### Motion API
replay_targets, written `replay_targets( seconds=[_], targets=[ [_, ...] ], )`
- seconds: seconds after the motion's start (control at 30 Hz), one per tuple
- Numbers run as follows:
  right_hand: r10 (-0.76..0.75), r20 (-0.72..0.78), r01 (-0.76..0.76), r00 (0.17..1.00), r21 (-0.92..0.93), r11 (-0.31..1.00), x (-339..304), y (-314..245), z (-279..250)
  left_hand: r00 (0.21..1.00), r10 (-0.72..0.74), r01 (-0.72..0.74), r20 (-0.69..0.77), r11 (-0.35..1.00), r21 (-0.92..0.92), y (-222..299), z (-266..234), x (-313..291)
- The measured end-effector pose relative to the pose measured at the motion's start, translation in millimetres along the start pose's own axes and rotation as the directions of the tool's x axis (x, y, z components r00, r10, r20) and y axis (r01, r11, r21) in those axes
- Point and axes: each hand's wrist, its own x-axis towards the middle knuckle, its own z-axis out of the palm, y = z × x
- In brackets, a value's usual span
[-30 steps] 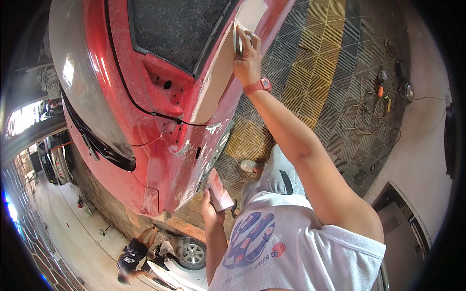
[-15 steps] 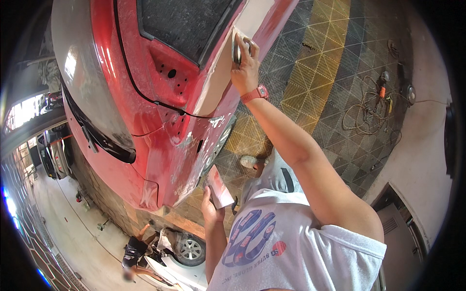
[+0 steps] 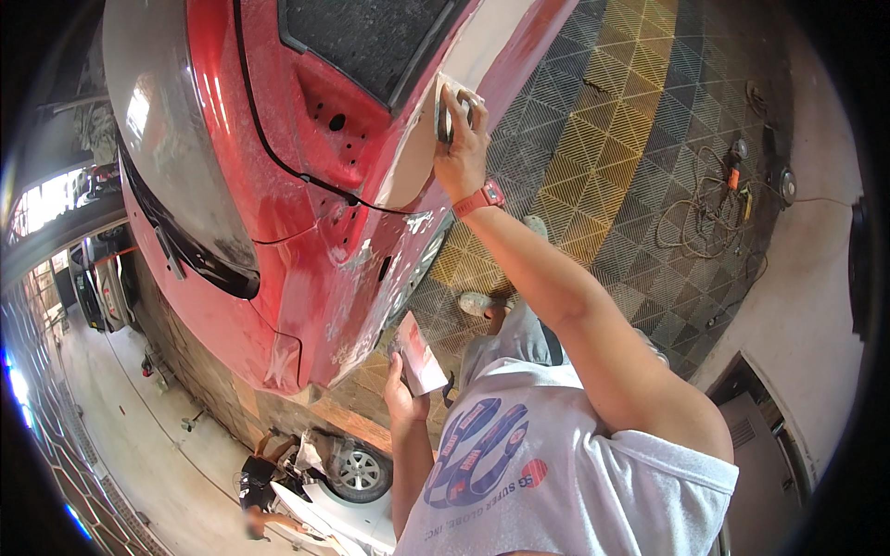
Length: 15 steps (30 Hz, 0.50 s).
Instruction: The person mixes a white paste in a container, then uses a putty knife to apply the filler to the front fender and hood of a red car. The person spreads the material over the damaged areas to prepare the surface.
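Observation:
Near the top centre my right hand (image 3: 461, 153), with a red watch on its wrist, presses a putty spreader (image 3: 442, 120) against the side of a red car body (image 3: 320, 320). The spreader is mostly hidden by the fingers. Pale beige filler (image 3: 482, 37) coats the panel beyond and under the hand. Lower down, my left hand (image 3: 404, 398) grips a flat mixing board (image 3: 423, 357) smeared with pink and whitish paste. This board is tilted and stays apart from the car's corner.
Dark and yellow floor tiles (image 3: 593, 139) lie right of the car, with a coiled cable (image 3: 700, 218) near the wall. At lower left another person (image 3: 260, 482) crouches by a white car with a silver wheel (image 3: 360, 471). More vehicles (image 3: 97, 283) stand farther left.
My right hand has slid toward me along the filled panel with the spreader. My left hand and the board have hardly moved. The other person has shifted slightly.

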Motion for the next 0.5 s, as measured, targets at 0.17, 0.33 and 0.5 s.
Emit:
replay_targets(
  seconds=[0.17,0.33,0.5],
  targets=[
    [0.036,0.061,-0.04,0.997,0.071,0.997,-18.4,-2.3,4.1,1.0,0.009,-0.009,-0.002,0.999,0.036,0.4,0.9,-5.5],
    [0.035,0.054,-0.039,0.998,0.062,0.997,-34.2,-5.7,9.5,1.0,0.02,-0.02,0.011,0.998,0.066,1.1,2.4,-11.2],
    [0.013,0.027,-0.014,1.0,0.037,0.999,-50.9,-11.4,13.7,1.0,0.013,-0.012,-0.017,0.996,0.089,1.4,-10.5,-13.3]
  ],
)
